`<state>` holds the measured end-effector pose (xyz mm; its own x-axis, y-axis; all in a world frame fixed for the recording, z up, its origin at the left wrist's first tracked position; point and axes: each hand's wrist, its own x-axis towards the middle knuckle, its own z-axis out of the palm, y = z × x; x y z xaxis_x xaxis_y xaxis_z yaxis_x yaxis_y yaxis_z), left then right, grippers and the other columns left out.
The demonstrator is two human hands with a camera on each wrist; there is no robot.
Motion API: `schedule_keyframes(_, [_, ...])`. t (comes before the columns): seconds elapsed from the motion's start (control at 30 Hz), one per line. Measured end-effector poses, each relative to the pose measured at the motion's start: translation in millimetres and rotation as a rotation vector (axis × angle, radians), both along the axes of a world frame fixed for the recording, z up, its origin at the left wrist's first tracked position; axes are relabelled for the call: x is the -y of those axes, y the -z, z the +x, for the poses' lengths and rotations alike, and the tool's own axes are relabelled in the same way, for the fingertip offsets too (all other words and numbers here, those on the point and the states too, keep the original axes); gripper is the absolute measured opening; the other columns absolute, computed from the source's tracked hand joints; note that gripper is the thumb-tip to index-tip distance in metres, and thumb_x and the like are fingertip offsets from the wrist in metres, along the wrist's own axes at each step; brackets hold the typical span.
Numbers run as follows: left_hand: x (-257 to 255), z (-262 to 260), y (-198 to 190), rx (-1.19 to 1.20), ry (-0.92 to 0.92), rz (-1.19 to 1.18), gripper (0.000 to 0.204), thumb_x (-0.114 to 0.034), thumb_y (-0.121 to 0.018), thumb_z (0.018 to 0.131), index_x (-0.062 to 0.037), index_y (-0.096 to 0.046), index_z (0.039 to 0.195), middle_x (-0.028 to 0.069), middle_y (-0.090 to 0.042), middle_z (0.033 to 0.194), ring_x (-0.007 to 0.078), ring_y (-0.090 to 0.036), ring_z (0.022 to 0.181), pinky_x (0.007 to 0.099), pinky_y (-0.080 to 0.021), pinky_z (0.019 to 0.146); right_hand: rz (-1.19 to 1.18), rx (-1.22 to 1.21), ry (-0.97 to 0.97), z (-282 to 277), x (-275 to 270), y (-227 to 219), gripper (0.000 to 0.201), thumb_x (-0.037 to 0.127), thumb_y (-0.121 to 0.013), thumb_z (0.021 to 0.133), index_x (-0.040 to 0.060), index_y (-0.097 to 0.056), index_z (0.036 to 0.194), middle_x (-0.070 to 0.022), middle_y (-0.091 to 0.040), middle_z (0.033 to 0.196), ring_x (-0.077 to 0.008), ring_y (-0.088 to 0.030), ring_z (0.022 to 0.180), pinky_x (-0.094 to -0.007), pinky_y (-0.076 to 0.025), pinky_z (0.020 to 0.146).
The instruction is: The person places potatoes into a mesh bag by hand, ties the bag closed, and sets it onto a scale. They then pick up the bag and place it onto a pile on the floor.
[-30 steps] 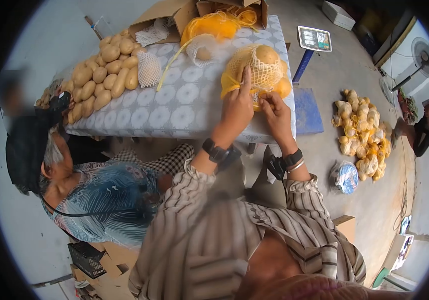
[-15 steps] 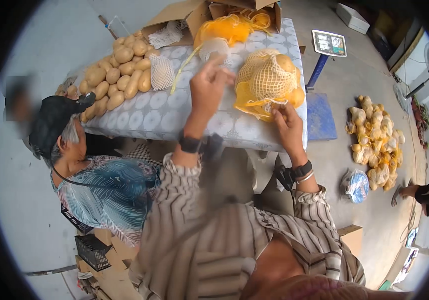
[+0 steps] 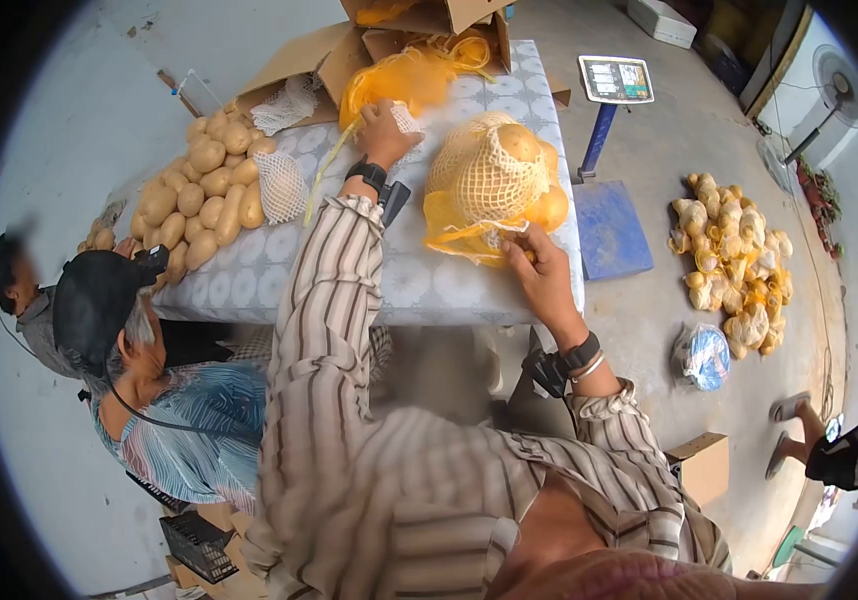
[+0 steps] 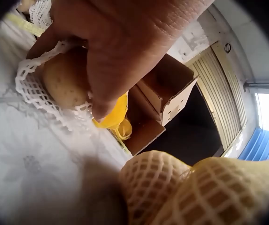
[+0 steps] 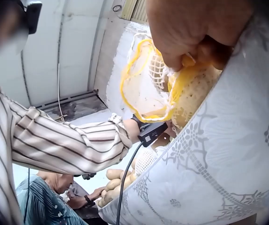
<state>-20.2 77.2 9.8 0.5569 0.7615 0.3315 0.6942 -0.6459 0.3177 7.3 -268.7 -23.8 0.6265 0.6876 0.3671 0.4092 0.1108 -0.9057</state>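
A produce packing yard: heaped potatoes [image 3: 199, 195], platform scale [image 3: 604, 140], cardboard boxes [image 3: 349, 50].

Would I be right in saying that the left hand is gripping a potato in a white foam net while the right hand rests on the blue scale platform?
Not quite. The left hand does grip the netted potato, but the right hand is not on the blue scale platform; it pinches the yellow mesh bag of potatoes at the table's edge, as the head view shows.

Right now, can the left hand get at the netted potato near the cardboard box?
Probably yes: the left hand already rests on the netted potato, fingers curled over its white net, with nothing between them.
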Motion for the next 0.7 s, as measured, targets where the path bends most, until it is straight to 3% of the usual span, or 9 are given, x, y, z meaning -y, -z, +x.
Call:
schedule_keyframes(0.17, [15,-11,4,-0.042,0.060,0.072,0.079,-0.028,-0.080,0.062,-0.0156,-0.038,0.127,0.0169,-0.037,0.130,0.0386,-0.051,0.113,0.0472,-0.045,0.093,0.039,0.017,0.008,-1,2,-3,0.011,0.010,-0.062,0.090,0.0021,-0.058,0.096,-0.0011,-0.051,0.071,-0.0078,-0.047,0.068,-0.0235,-0.042,0.064])
schedule_keyframes(0.23, [27,-23,3,0.047,0.169,0.119,0.075,-0.024,-0.078,0.058,-0.0139,-0.041,0.123,0.0151,-0.039,0.127,0.0391,-0.053,0.108,0.0460,-0.046,0.092,-0.082,0.035,0.002,1,4,-8,0.020,0.012,-0.061,0.087,0.0026,-0.059,0.105,-0.0187,-0.064,0.092,-0.0335,-0.065,0.088,-0.0347,-0.050,0.075])
schedule_keyframes(0.33, [47,-45,3,0.138,0.190,-0.030,0.073,-0.020,-0.076,0.059,-0.0128,-0.042,0.122,0.0157,-0.039,0.126,0.0395,-0.051,0.110,0.0448,-0.045,0.093,-0.059,-0.016,0.001,-1,5,-6,0.023,0.014,-0.063,0.087,0.0028,-0.060,0.107,-0.0158,-0.066,0.092,-0.0273,-0.066,0.086,-0.0332,-0.050,0.076])
schedule_keyframes(0.4, [62,-65,6,0.189,0.222,-0.010,0.071,-0.019,-0.076,0.059,-0.0119,-0.042,0.122,0.0163,-0.040,0.126,0.0398,-0.049,0.111,0.0442,-0.045,0.094,0.020,-0.032,-0.019,-2,4,-5,0.026,0.013,-0.066,0.084,0.0033,-0.060,0.107,-0.0104,-0.066,0.089,-0.0180,-0.064,0.083,-0.0300,-0.049,0.075])
schedule_keyframes(0.43, [69,-74,6,0.247,0.258,0.016,0.070,-0.017,-0.075,0.059,-0.0110,-0.042,0.121,0.0170,-0.040,0.125,0.0401,-0.048,0.112,0.0435,-0.045,0.094,0.021,-0.034,-0.021,-3,4,-4,0.026,0.013,-0.066,0.084,0.0033,-0.060,0.107,-0.0104,-0.066,0.089,-0.0180,-0.064,0.083,-0.0300,-0.049,0.075])
schedule_keyframes(0.57, [96,-103,9,0.283,0.200,-0.046,0.067,-0.013,-0.073,0.063,-0.0062,-0.042,0.122,0.0165,-0.043,0.122,0.0345,-0.054,0.107,0.0419,-0.047,0.093,0.007,-0.032,-0.024,-6,9,-11,0.029,0.008,-0.068,0.080,0.0041,-0.060,0.109,-0.0038,-0.054,0.078,-0.0118,-0.052,0.074,-0.0256,-0.045,0.070])
schedule_keyframes(0.63, [101,-116,10,0.485,0.234,-0.443,0.072,-0.014,-0.071,0.064,-0.0057,-0.039,0.128,0.0191,-0.044,0.126,0.0352,-0.046,0.119,0.0431,-0.043,0.099,-0.004,-0.045,-0.036,-6,10,-10,0.031,0.006,-0.068,0.079,0.0047,-0.059,0.109,-0.0011,-0.049,0.075,-0.0098,-0.047,0.071,-0.0245,-0.043,0.068])
schedule_keyframes(0.67, [106,-123,12,0.487,0.232,-0.441,0.072,-0.014,-0.071,0.064,-0.0057,-0.039,0.128,0.0191,-0.044,0.126,0.0352,-0.046,0.119,0.0431,-0.043,0.099,0.032,-0.073,-0.048,-5,9,-8,0.033,0.004,-0.068,0.078,0.0056,-0.059,0.110,0.0009,-0.046,0.074,-0.0086,-0.044,0.070,-0.0239,-0.042,0.067])
schedule_keyframes(0.7, [122,-135,8,0.819,0.269,-0.810,0.074,-0.014,-0.070,0.066,-0.0048,-0.038,0.132,0.0192,-0.046,0.126,0.0350,-0.047,0.120,0.0451,-0.041,0.101,0.071,-0.098,-0.059,-5,10,-5,0.036,0.003,-0.068,0.077,0.0065,-0.058,0.111,0.0029,-0.044,0.074,-0.0074,-0.042,0.070,-0.0233,-0.041,0.066])
